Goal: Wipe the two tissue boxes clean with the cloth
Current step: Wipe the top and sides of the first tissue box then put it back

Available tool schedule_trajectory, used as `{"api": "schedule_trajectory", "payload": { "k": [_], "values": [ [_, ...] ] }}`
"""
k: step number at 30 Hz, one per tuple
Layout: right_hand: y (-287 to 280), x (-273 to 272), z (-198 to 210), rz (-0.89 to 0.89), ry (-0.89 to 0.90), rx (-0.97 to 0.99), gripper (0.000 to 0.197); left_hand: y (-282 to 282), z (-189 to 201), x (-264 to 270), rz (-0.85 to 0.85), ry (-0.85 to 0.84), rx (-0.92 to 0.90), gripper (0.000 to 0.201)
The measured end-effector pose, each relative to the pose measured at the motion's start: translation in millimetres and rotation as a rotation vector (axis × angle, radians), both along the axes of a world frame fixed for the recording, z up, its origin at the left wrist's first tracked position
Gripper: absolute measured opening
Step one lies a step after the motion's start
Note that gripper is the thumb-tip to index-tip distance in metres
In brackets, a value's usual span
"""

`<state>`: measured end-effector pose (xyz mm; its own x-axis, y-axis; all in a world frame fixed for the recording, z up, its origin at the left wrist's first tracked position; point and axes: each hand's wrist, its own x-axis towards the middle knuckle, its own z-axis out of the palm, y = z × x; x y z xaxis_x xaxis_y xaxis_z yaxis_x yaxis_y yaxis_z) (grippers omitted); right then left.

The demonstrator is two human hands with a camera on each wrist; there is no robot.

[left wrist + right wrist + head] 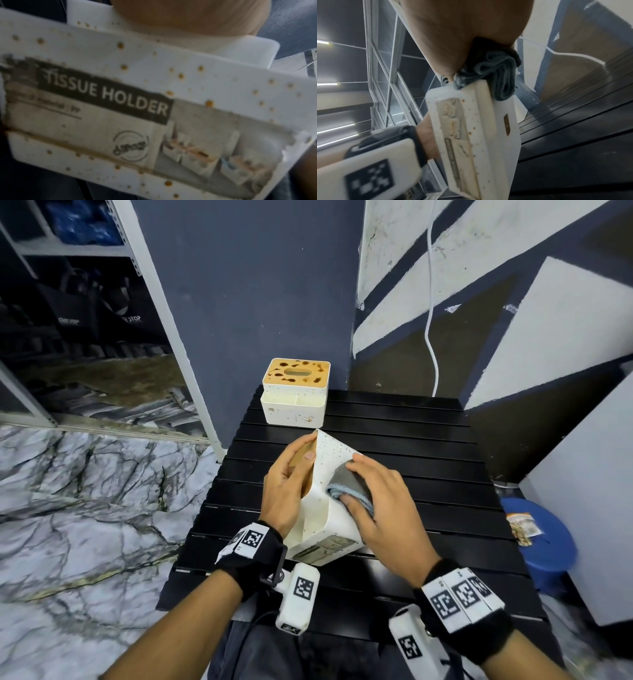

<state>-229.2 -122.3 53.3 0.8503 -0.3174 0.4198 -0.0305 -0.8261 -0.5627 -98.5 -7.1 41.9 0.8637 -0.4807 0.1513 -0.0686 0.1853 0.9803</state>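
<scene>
A white tissue box (330,518) speckled with brown spots is tilted up above the black slatted table (428,474). My left hand (291,481) grips it, thumb on the speckled face and fingers round the wooden lid side. My right hand (373,505) holds a bunched grey-blue cloth (349,486) against the box's right face. The left wrist view shows a torn "TISSUE HOLDER" label on the box (154,83). In the right wrist view the cloth (496,75) sits under my palm on the box (488,135). A second tissue box (294,402), its wooden lid stained brown, stands at the table's far left corner.
A blue stool (541,546) with a snack packet on it stands right of the table, beside a white cabinet (589,508). A metal shelf rack (164,313) is at the left. A white cable (432,330) hangs down the wall. Marble floor lies left of the table.
</scene>
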Motion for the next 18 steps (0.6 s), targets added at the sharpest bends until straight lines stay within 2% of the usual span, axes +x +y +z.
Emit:
{"api": "schedule_trajectory", "payload": {
  "k": [6, 11, 13, 18],
  "values": [
    [10, 1, 12, 0.045, 0.017, -0.113, 0.045, -1, -1, -1, -0.010, -0.024, 0.003, 0.028],
    [-12, 20, 10, -0.003, 0.031, -0.022, 0.046, -5, -1, -3, -0.042, -0.024, 0.010, 0.035],
    [-17, 18, 5, -0.026, 0.025, 0.026, 0.045, -6, -1, -5, -0.042, -0.027, 0.013, 0.032],
    [8, -1, 6, 0.046, -0.039, -0.016, 0.044, -2, 3, -5, -0.024, -0.053, 0.045, 0.028]
  ]
}}
